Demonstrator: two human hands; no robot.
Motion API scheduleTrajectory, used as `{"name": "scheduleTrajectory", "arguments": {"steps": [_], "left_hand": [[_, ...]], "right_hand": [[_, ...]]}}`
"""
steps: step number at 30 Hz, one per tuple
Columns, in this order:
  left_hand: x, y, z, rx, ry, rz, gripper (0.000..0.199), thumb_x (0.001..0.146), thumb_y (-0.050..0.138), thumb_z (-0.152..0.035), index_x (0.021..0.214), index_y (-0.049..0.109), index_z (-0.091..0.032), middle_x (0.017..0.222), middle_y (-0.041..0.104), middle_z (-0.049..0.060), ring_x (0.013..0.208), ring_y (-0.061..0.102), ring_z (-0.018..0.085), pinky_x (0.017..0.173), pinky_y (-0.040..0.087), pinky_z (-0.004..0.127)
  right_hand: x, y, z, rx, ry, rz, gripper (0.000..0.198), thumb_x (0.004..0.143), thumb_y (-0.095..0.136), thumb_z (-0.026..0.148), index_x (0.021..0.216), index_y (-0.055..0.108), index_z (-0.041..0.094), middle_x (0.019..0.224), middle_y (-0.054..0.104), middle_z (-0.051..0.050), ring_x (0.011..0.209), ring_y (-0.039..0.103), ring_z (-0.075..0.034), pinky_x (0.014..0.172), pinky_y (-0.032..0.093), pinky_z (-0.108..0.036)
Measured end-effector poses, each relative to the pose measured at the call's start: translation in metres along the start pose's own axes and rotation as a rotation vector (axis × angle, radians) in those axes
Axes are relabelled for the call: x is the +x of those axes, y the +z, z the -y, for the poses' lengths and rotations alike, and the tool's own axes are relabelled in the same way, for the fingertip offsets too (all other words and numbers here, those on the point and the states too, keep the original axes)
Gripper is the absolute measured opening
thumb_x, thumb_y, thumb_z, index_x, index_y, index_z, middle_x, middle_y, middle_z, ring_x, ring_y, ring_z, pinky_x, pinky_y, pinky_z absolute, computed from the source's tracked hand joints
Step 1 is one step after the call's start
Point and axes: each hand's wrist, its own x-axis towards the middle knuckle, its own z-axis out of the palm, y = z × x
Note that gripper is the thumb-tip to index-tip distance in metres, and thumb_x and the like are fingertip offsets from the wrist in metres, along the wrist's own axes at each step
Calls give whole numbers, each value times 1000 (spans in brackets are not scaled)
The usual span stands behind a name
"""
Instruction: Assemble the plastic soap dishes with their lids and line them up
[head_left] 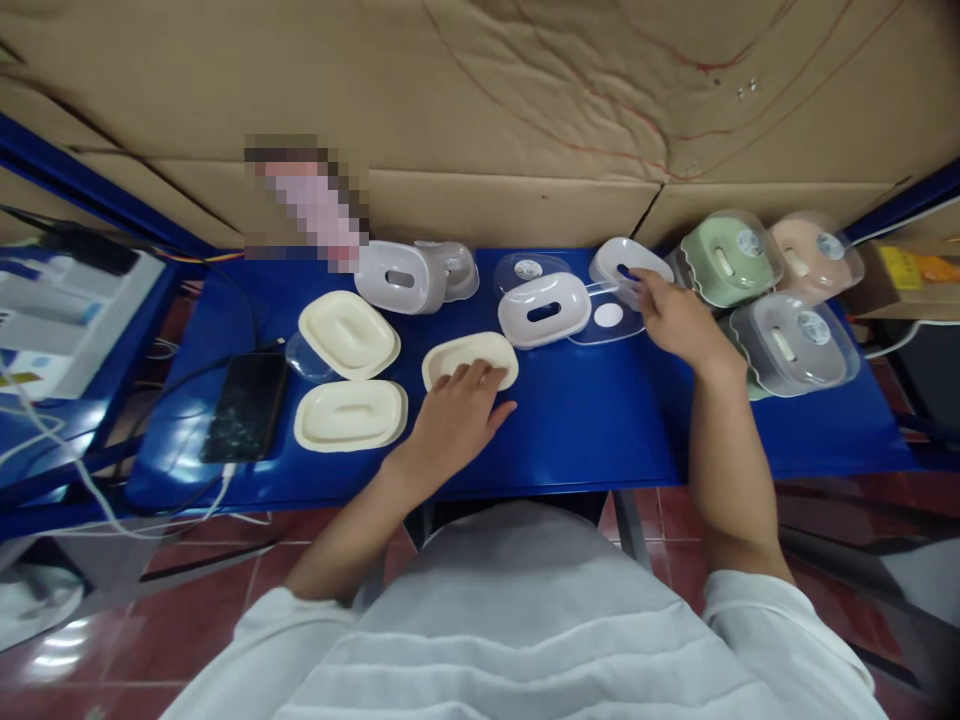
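My left hand (463, 405) lies over a cream oval tray-like piece (450, 355), fingers spread across it and thumb out to the side. Two more cream pieces, one upper (349, 335) and one lower (351, 415), lie to its left. Farther right, my right hand (679, 318) has its fingers at the slot of a white slotted cover (611, 255) and grips it there; the fingertips are partly hidden. Another white slotted cover (517, 312) rests beside it on clear plastic pieces (619, 320) with round labels.
A white slotted box (394, 275) stands at the back left. Green (724, 265), peach (806, 240) and grey (787, 345) boxes with clear lids stand at the right. A black phone (246, 405) with a white cable lies at the left. Cardboard (510, 205) lines the back.
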Motion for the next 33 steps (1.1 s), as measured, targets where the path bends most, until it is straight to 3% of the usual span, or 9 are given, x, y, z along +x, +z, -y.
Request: {"name": "scheduleTrajectory", "arguments": {"steps": [4,8,12,15,20,23,26,29,33], "left_hand": [[-36,29,-9,-155,256,-161,45,111,50,-26,156,51,-23,155,61,15,144,59,31,118,50,50],[-60,54,-13,-142,86,-363,47,108,56,-26,155,54,-26,158,59,18,146,57,38,126,34,72],[-66,62,-10,-208,42,-413,34,106,59,-23,139,65,-23,151,64,18,136,64,35,119,48,63],[-67,58,-6,-236,100,-412,19,105,60,-19,121,70,-23,142,69,15,127,69,31,114,53,55],[-75,57,3,-318,169,-415,23,104,63,-16,125,67,-25,142,68,14,130,67,29,109,58,49],[-82,66,9,-380,84,-495,42,102,68,-18,142,57,-27,149,61,17,138,63,31,111,60,50],[-83,72,13,-417,35,-543,64,100,73,-22,157,43,-32,160,51,18,149,56,34,112,61,53],[-80,72,15,-374,117,-549,71,100,73,-21,161,39,-33,166,45,20,156,49,36,117,58,57],[-76,64,15,-265,204,-520,54,101,71,-18,150,54,-30,162,55,17,155,51,36,120,55,58]], "right_hand": [[-2,0,-8,56,-73,43,60,101,44,21,160,49,16,147,70,-17,134,67,-35,114,54,-54],[-1,8,-7,-107,-4,-9,57,96,49,20,152,60,13,143,70,-21,136,63,-41,113,50,-62],[8,6,3,-171,67,-84,42,103,48,32,133,74,20,130,76,-18,126,66,-43,112,46,-66],[4,-12,18,-127,92,-190,46,108,43,39,137,73,20,133,75,-17,128,66,-40,114,47,-61],[-74,-20,69,34,-21,-373,46,111,43,38,149,65,28,145,71,-11,139,62,-38,116,48,-61],[-143,13,98,201,-181,-386,47,106,56,30,150,63,42,132,78,-4,128,71,-34,110,55,-60],[-187,51,112,321,-257,-304,62,103,60,23,156,53,54,124,81,2,115,77,-34,98,61,-61],[-193,69,114,369,-280,-238,68,104,57,20,162,46,55,132,78,3,121,75,-32,101,62,-62],[-173,66,114,351,-327,-111,59,107,51,21,160,53,47,144,72,0,138,67,-31,116,57,-62]]}}
